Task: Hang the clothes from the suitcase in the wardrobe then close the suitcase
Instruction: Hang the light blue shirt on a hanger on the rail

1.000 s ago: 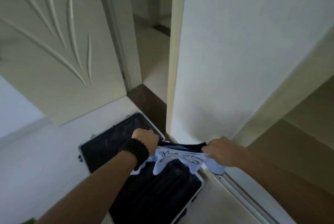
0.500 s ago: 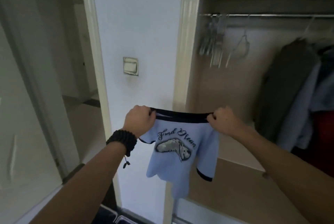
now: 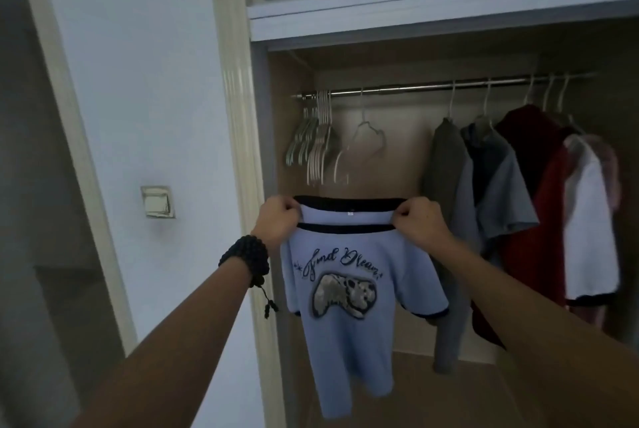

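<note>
The light blue T-shirt (image 3: pixel 349 310) hangs in front of the open wardrobe (image 3: pixel 432 30), below the metal rail (image 3: pixel 415 86) and stretched out by its dark-trimmed collar. The left hand (image 3: pixel 276 222) pinches the collar's left end with fingers curled tight round the fabric; a black bead bracelet (image 3: pixel 246 261) circles that wrist. The right hand (image 3: pixel 420 220) grips the collar's right end the same way, fingers folded over the cloth. The shirt's front faces the camera, showing dark script and a printed animal figure, and its body drops freely beneath the hands. On the rail, above and left of the shirt, a bunch of empty hangers (image 3: pixel 313 144) sits close together, with one single empty hanger (image 3: pixel 366 140) just to their right. Farther right along the rail hang a grey garment (image 3: pixel 446 172), a blue-grey shirt (image 3: pixel 498 185), a red garment (image 3: pixel 539 192) and a white top (image 3: pixel 587 220). Left of the wardrobe, a wall switch (image 3: pixel 157 202) sits on the pale wall.
</note>
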